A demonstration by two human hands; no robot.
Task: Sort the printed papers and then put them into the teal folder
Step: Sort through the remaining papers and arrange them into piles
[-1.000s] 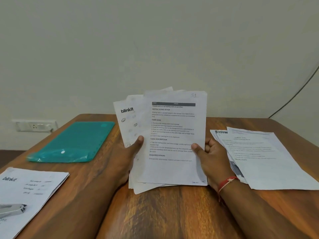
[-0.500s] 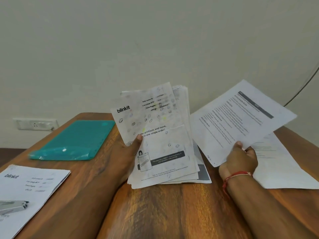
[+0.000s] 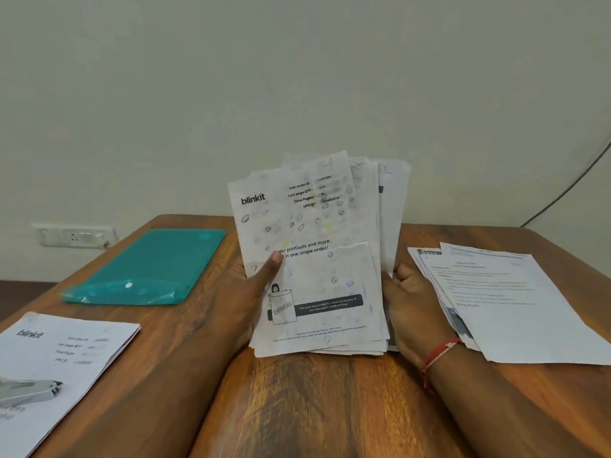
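Observation:
My left hand (image 3: 254,285) holds a fanned stack of printed papers (image 3: 317,259) upright above the wooden table (image 3: 314,408), thumb pressed on the front blinkit sheet. My right hand (image 3: 410,299) is at the stack's right edge, fingers curled against it; whether it grips the sheets is hard to see. A sorted pile of text pages (image 3: 515,302) lies flat at the right. The teal folder (image 3: 148,269) lies closed at the back left.
A second blinkit sheet pile (image 3: 56,365) lies at the front left with a metal stapler (image 3: 26,391) resting on it. A wall socket (image 3: 72,236) sits behind the table's left side. A dark cable (image 3: 572,190) runs down the wall at the right.
My right hand pulled the front text page off the stack, laid it on the right pile and came back to the stack's right edge. The blinkit sheet now faces me.

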